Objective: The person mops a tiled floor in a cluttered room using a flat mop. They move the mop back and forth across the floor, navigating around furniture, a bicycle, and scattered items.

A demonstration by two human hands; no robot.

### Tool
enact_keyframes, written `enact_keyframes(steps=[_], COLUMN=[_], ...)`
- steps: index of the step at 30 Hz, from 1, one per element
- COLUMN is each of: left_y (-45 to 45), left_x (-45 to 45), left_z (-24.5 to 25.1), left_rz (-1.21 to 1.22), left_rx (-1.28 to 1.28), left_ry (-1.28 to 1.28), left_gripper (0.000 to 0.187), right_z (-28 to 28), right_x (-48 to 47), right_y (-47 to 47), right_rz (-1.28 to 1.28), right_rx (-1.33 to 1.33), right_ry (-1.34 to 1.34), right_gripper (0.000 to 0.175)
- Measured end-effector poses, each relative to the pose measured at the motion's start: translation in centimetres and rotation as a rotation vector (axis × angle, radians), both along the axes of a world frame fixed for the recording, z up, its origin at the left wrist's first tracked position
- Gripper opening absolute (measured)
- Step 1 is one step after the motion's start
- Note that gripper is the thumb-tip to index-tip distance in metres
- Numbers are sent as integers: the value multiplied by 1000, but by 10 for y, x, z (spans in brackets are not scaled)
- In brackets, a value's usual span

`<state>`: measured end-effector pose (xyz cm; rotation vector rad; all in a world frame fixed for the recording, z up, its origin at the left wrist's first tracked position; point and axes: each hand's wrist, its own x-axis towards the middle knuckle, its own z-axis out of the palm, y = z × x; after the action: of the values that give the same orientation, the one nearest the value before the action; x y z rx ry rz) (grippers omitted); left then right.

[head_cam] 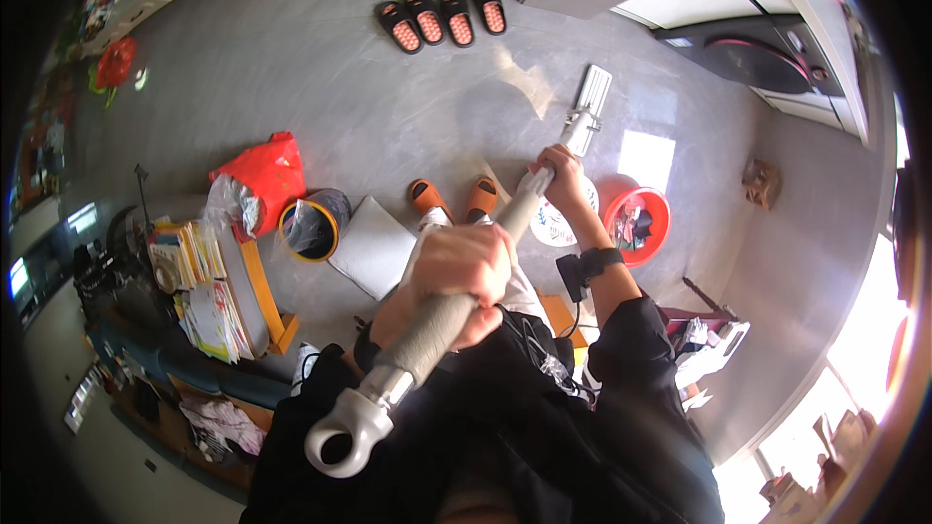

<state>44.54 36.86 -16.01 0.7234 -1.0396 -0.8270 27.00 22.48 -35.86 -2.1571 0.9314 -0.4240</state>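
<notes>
A flat mop with a light grey handle (429, 338) runs slantwise across the view. My left hand (466, 262) is closed around the thick part of its shaft, close to my body. Farther down the shaft, my right hand (562, 171) grips it just above the metal and plastic joint. The slotted pale mop head (593, 91) lies beyond my right hand, at or close to the grey floor; contact cannot be told. At the near end is a white hanging loop (349, 437). A black strap with a small device is on my right forearm.
A red basin (664, 225) holding small items stands right of a patterned round white object (550, 225). Left of my orange slippers (429, 198) are a grey mat (375, 247), a yellow-rimmed bin (336, 222) and a red bag (266, 167). Black slippers (459, 18) stand in a row ahead.
</notes>
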Motion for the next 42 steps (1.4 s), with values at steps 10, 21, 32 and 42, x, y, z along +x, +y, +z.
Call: enact_keyframes(steps=[10,21,32,42], left_y=[101,206,263,234], left_x=[52,131,131,118], left_z=[18,108,149,84], left_rz=[16,-86,102,168], left_rx=[70,80,211,182], left_ry=[-51,-252,-479,-647], left_gripper=[10,12,24,22], right_z=[2,53,62,6], right_x=[60,176,260,318], right_y=[77,207,299,292], right_rz=[362,563,767,884], right_rx=[194,377,418,452], right_ry=[64,11,-171,-195], right_gripper=[16,16,10,12])
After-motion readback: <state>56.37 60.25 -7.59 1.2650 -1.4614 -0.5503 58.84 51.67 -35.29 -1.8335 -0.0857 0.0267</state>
